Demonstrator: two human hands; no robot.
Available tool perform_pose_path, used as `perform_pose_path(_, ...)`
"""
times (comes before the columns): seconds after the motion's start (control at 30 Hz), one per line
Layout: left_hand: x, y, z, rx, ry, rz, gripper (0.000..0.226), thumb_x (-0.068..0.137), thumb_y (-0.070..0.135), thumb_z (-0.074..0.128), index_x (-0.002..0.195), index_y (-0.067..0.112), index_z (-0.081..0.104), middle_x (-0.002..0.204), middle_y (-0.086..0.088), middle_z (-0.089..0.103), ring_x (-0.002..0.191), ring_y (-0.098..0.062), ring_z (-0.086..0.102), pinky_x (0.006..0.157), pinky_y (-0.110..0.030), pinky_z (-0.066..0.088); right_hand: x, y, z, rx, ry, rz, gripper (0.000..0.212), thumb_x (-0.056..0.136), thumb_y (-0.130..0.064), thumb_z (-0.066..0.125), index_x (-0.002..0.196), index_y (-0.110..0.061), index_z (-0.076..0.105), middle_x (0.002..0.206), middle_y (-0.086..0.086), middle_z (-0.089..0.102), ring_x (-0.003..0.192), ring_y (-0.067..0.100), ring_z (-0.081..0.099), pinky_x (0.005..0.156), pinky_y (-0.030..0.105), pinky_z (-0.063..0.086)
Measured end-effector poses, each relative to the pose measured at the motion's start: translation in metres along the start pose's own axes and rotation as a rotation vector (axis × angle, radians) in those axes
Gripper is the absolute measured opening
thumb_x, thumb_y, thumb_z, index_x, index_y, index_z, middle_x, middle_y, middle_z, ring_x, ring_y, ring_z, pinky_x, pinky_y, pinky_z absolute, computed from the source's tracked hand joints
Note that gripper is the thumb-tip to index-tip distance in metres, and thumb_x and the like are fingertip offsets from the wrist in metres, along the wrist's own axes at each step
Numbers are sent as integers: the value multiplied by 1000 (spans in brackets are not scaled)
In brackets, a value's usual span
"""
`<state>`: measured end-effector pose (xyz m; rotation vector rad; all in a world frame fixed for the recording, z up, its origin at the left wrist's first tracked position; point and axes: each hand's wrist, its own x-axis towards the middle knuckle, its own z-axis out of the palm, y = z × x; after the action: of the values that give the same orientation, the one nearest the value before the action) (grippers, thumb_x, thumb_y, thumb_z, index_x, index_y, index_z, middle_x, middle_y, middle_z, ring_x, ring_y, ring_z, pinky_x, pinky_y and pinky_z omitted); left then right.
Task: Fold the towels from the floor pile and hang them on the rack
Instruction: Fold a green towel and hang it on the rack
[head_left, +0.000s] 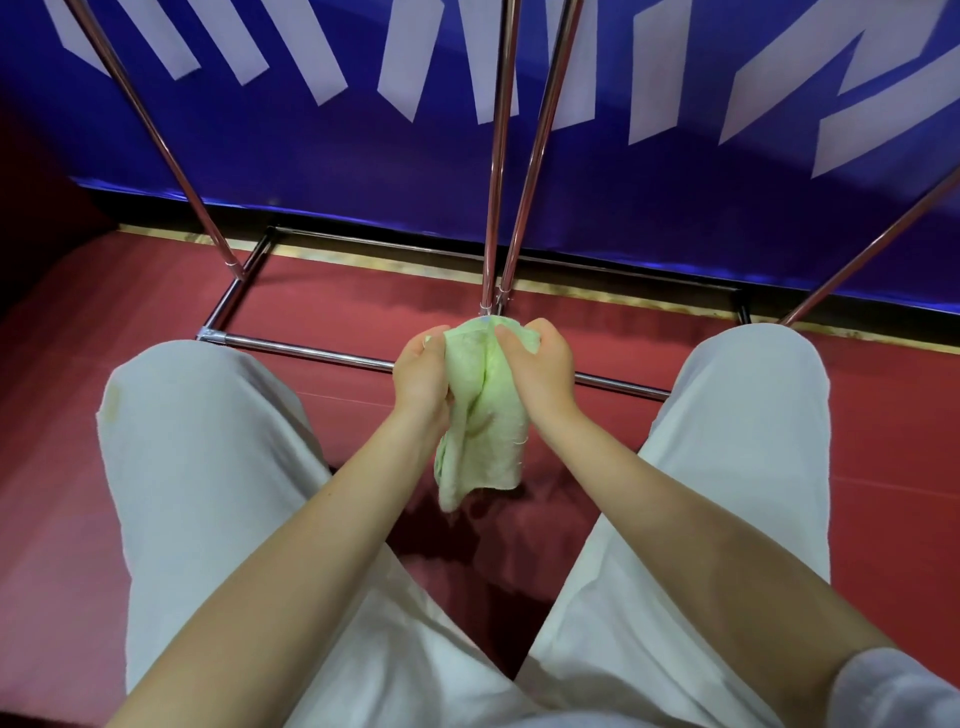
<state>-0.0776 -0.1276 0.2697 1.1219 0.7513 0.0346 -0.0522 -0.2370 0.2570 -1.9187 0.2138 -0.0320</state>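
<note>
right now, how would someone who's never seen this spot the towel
Look down between the person's knees in white trousers, above the red floor in front of the metal rack. The left hand and right hand grip the towel between them. It is the only pale green thing there.

We've got a small towel (488, 410) in the middle of the frame, pale green terry cloth, nubby and matt, with a few loose threads fraying off its lower right edge. The rack (311, 353) is polished metal tubing, chrome-shiny along the bottom bar and picking up a reddish tint on the uprights. Our trousers (208, 467), lower left and right, look like soft matt white cloth, lightly creased. The floor (130, 312) is a smooth red surface with a dull sheen. Across the top runs a blue banner (311, 171), smooth and slightly glossy like vinyl, with flat white shapes printed on it.
</note>
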Motion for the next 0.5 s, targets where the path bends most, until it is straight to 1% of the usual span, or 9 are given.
perform_pose_path(0.1,1,-2,6,12,-1,35,18,97,13,45,96,19,63,91,-4,66,78,-17,61,72,-31,52,-4,-4,3,73,-4,19,32,87,-27,64,66,-20,41,63,-8,43,58,9,39,59,30,34)
perform_pose_path(0.17,2,-4,10,24,-12,63,19,96,12,45,97,17,63,98,-8,66,84,-20,61,75,-32,52,-5,-6,6,111,-30,-3,29,88,-27,64,67,-22,44,66,-7,46,62,9,43,61,30,37)
perform_pose_path(0.23,1,-3,12,26,-23,83,21,96,11,44,103,11,64,99,-11,67,84,-21,62,69,-29,52,-7,-6,9,90,-66,-56,23,88,-29,63,72,-20,49,69,-5,50,65,10,46,64,31,40)
perform_pose_path(0.3,1,0,13,19,-32,83,24,97,11,43,109,6,63,95,-12,68,79,-19,64,62,-26,51,-8,-6,12,90,-118,-115,21,91,-31,57,74,-21,53,65,-8,51,61,7,46,62,30,40)
perform_pose_path(0.37,0,6,13,-32,-40,64,21,98,10,44,108,6,62,82,-8,67,63,-12,65,51,-20,49,-9,-9,13,135,-190,-141,22,96,-24,50,75,-23,58,62,-12,56,58,4,51,60,27,44)
perform_pose_path(0.43,-1,12,14,-84,-39,49,16,98,9,46,104,9,61,73,-4,64,50,-6,62,44,-16,46,-6,-9,12,72,-207,-232,18,93,-15,53,78,-21,62,67,-13,59,66,3,56,66,24,46)
perform_pose_path(0.5,-2,16,15,-97,-50,58,14,96,8,47,100,11,61,73,-3,64,50,-5,62,45,-15,46,-1,-6,10,-99,-138,-402,7,85,-14,60,81,-20,62,78,-11,56,81,10,53,73,25,43)
